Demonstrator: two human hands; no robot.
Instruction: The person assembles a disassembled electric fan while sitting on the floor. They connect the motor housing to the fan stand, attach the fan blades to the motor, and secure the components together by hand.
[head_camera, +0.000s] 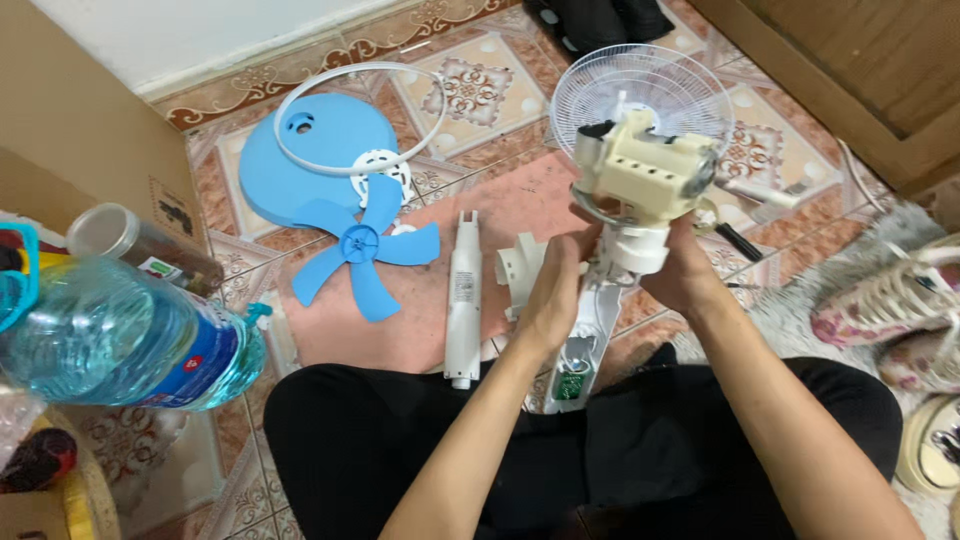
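Both hands clamped on cream plastic fan motor housing (648, 170), held above patterned tile floor (480, 90): left hand (553, 290) at neck, right hand (683, 268) under it. White wire rear grille (640, 85) attached behind. Blue five-blade propeller (362, 245) lies well left.

Both bare forearms reach fwd from the lap, converging. Left hand (552, 290) upright, palm inward, fingers curled at the top. Right hand (680, 275) cupped, fingers wrapped, wrist bent.
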